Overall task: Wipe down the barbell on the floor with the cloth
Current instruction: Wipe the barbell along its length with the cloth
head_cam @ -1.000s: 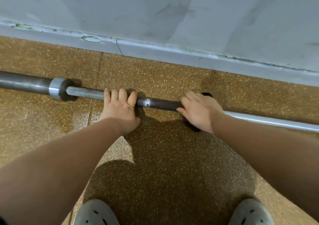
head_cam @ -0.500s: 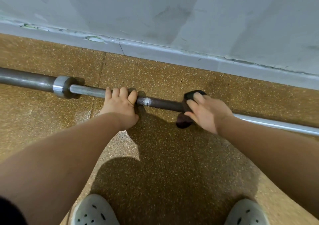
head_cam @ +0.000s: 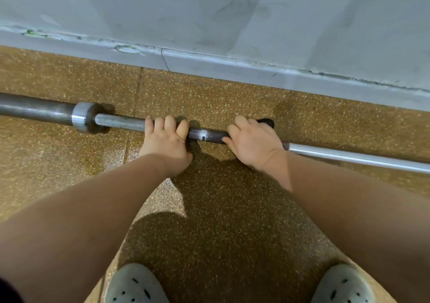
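A steel barbell point(head_cam: 209, 136) lies across the speckled floor, its thick sleeve and collar point(head_cam: 81, 116) at the left and its thin shaft running off to the right. My left hand point(head_cam: 166, 140) grips the shaft just right of the collar, fingers curled over the top. A short way to the right, my right hand point(head_cam: 251, 142) is wrapped round the shaft and holds a dark cloth point(head_cam: 267, 122) against it. Only a corner of the cloth shows past my fingers.
A grey wall point(head_cam: 232, 12) with a low skirting point(head_cam: 209, 65) runs close behind the barbell. The brown speckled floor point(head_cam: 221, 209) stretches toward me. My two pale perforated shoes point(head_cam: 135, 284) point(head_cam: 344, 284) stand at the bottom edge, either side of my shadow.
The cloth has turned round the shaft under my right hand; half a second ago it hung out on the near side, now just a corner shows behind. My left hand has stayed put.
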